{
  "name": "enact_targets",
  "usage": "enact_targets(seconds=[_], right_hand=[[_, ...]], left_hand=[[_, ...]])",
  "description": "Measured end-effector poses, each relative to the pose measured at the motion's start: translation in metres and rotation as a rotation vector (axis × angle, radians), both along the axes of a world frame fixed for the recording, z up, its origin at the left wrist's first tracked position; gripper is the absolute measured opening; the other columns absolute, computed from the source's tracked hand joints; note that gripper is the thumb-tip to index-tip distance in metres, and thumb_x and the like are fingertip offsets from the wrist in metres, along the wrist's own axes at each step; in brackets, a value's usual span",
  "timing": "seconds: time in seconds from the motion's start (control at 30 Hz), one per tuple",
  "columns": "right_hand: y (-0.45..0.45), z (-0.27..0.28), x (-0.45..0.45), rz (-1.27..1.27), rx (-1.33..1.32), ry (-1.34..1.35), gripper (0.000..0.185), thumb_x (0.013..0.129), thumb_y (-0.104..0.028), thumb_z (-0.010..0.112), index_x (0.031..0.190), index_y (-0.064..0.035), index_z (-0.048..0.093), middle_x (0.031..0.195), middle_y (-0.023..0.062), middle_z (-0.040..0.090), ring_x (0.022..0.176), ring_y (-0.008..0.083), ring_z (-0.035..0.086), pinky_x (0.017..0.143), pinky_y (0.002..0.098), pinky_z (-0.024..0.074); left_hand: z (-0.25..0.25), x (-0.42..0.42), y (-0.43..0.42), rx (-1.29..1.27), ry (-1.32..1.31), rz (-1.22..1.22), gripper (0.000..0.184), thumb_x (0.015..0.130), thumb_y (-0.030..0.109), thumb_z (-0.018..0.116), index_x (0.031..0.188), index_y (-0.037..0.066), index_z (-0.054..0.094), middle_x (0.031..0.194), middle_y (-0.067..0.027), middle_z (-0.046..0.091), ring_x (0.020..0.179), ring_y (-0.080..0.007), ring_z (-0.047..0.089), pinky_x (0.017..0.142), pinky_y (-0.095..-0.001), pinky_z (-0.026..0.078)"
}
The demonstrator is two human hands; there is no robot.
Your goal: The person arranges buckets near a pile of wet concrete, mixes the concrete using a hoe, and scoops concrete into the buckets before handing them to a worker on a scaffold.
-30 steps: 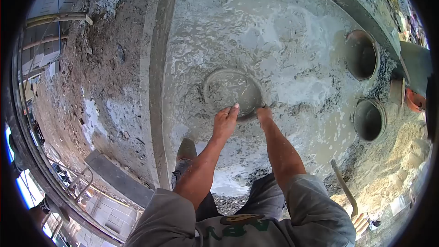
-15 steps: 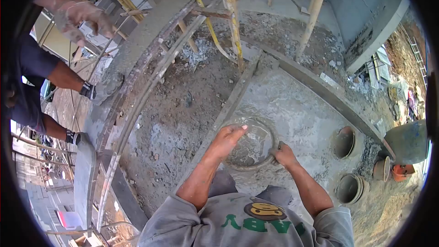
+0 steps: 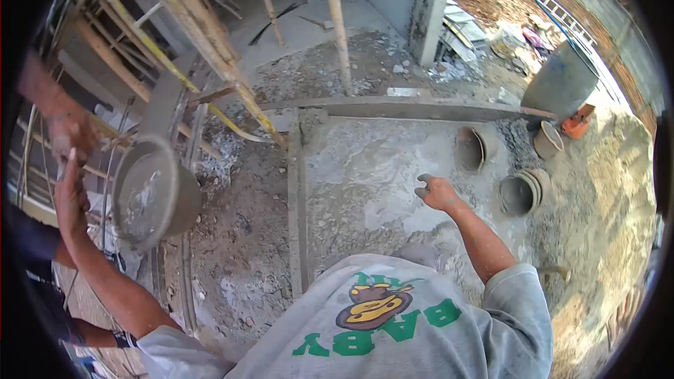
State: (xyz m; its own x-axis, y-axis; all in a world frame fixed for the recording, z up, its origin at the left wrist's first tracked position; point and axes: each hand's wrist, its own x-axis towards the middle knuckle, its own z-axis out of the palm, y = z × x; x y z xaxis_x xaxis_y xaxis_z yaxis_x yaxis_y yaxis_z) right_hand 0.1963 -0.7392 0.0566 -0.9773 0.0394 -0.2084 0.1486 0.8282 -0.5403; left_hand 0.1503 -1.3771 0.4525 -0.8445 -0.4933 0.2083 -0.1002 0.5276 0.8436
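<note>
A cement-smeared bucket [image 3: 184, 193] hangs tilted off the ground at the left, with wet grey mix inside. Beside its rim, my left hand [image 3: 71, 193] is closed and meets the co-worker's hand [image 3: 72, 130]. My left hand seems to have the bucket's handle, though the exact grip is partly hidden. Away to the right, my right hand [image 3: 437, 194] holds nothing, its grey-coated fingers apart above the wet cement floor [image 3: 372, 175].
Two buckets [image 3: 484, 149] [image 3: 537, 189] lie on their sides to the right. Behind them are a small bucket [image 3: 547, 140], an orange container [image 3: 578, 121] and a large drum [image 3: 562, 81]. Low concrete edging [image 3: 421, 107] borders the wet floor. Poles [image 3: 335, 28] stand beyond.
The bucket has risen from the wet floor and swung left with my left hand to the co-worker's hand. My right hand has let go of its rim. My view has turned.
</note>
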Motion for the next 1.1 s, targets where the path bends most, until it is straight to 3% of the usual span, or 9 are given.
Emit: enact_targets(seconds=[0.2,0.3,0.33,0.37,0.5,0.73,0.83,1.0,1.1], right_hand=[[0.154,-0.114,0.161,-0.862,0.074,-0.313,0.03,0.073,-0.018,0.051,0.086,0.0068,0.064,0.083,0.0264,0.064,0.081,0.0371,0.065,0.075,0.041,0.0521],[0.194,-0.172,0.245,-1.158,-0.183,-0.554,0.021,0.072,-0.009,0.047,0.069,0.0082,0.06,0.058,0.0186,0.059,0.048,0.0268,0.062,0.045,0.038,0.0518],[0.196,-0.181,0.264,-1.149,-0.151,-0.657,0.021,0.071,-0.011,0.052,0.071,0.0061,0.063,0.071,0.0205,0.064,0.058,0.0295,0.066,0.056,0.039,0.0544],[0.213,-0.233,0.299,-0.798,0.171,-0.71,0.023,0.072,-0.016,0.054,0.079,0.0016,0.067,0.086,0.0188,0.067,0.073,0.0306,0.067,0.07,0.0381,0.0541],[0.244,-0.299,0.319,-0.991,-0.03,-0.86,0.031,0.073,-0.025,0.052,0.087,-0.0034,0.069,0.098,0.0193,0.065,0.09,0.0297,0.065,0.082,0.0377,0.0494],[0.395,-0.398,0.179,-1.147,-0.395,-0.536,0.065,0.075,-0.036,0.06,0.124,0.0042,0.047,0.082,0.0207,0.065,0.06,0.0225,0.065,0.062,0.0317,0.0518],[0.493,-0.466,0.082,-1.039,-0.207,-0.292,0.084,0.072,-0.038,0.071,0.135,0.0035,0.033,0.112,0.0265,0.058,0.11,0.0355,0.053,0.096,0.04,0.0387],[0.561,-0.519,-0.062,-0.711,-0.176,-0.19,0.103,0.065,-0.043,0.078,0.139,0.0043,0.024,0.126,0.024,0.049,0.115,0.0309,0.05,0.094,0.0352,0.0401],[0.528,-0.539,-0.094,-0.729,-0.517,0.124,0.105,0.066,-0.045,0.078,0.141,0.0017,0.022,0.129,0.019,0.046,0.107,0.025,0.053,0.082,0.0336,0.0461]], left_hand=[[-0.022,-0.016,-0.068,-0.591,0.322,0.67,0.049,0.082,0.054,0.058,0.088,0.006,0.064,0.068,-0.0011,0.057,0.059,-0.0112,0.053,0.052,-0.0269,0.04],[-0.103,-0.043,0.003,-0.79,0.494,0.981,0.051,0.083,0.052,0.057,0.094,0.004,0.065,0.077,-0.0058,0.064,0.07,-0.0155,0.06,0.062,-0.0303,0.046],[-0.144,-0.063,0.058,-0.742,0.423,0.877,0.051,0.083,0.052,0.056,0.096,0.003,0.066,0.08,-0.0074,0.066,0.073,-0.017,0.063,0.065,-0.0314,0.048],[-0.193,-0.076,0.147,-0.271,0.477,0.438,0.053,0.087,0.045,0.054,0.113,-0.002,0.059,0.108,-0.0172,0.064,0.104,-0.0262,0.059,0.091,-0.0395,0.042],[-0.53,-0.111,0.344,0.12,-0.316,-0.339,0.044,0.09,0.032,0.055,0.113,-0.005,0.054,0.106,-0.0129,0.059,0.097,-0.0217,0.055,0.09,-0.0321,0.04],[-0.776,-0.017,0.857,0.223,-0.725,-0.916,0.089,0.074,0.04,0.073,0.136,-0.005,0.027,0.127,-0.0249,0.047,0.113,-0.0283,0.052,0.094,-0.0345,0.041],[-0.852,-0.033,1.008,0.221,-0.503,-0.92,0.095,0.068,0.036,0.077,0.136,-0.006,0.025,0.13,-0.0287,0.043,0.12,-0.0367,0.045,0.1,-0.0375,0.036],[-0.93,-0.075,1.051,0.605,-0.58,-0.926,0.04,0.089,0.039,0.05,0.098,0.001,0.061,0.078,-0.0147,0.065,0.076,-0.0281,0.065,0.069,-0.0393,0.049],[-0.957,-0.089,0.959,0.183,-0.606,-0.968,0.047,0.087,0.044,0.053,0.111,0.005,0.058,0.1,-0.0192,0.06,0.093,-0.0308,0.06,0.081,-0.0386,0.047]])
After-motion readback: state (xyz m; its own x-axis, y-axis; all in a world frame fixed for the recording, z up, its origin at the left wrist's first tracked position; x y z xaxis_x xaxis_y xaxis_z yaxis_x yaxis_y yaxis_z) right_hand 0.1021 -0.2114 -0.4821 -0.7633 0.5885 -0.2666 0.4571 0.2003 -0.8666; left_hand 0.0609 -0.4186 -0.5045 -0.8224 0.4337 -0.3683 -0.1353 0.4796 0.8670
